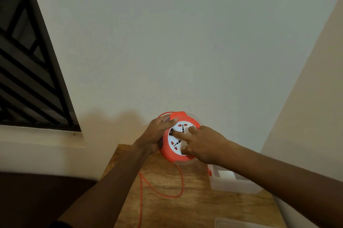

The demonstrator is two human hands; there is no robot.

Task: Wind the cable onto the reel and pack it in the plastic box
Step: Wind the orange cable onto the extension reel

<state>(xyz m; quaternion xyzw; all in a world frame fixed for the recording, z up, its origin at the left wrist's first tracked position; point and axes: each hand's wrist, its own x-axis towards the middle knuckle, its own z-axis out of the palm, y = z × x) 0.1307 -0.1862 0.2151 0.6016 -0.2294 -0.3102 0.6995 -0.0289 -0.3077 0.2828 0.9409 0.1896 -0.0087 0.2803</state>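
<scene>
A single head-worn, wide-angle view looks forward and slightly down from the person's own standpoint. It faces a pale wall (pixel 176 42), which fills most of the upper frame, with a barred window (pixel 27 79) at the left edge. The desk (pixel 194 209) sits low in the frame, close below the camera, and both forearms reach in from the bottom corners. No second view is given.

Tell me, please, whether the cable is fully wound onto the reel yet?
Not yet: a long loop of orange cable trails from the reel across the table.
</scene>
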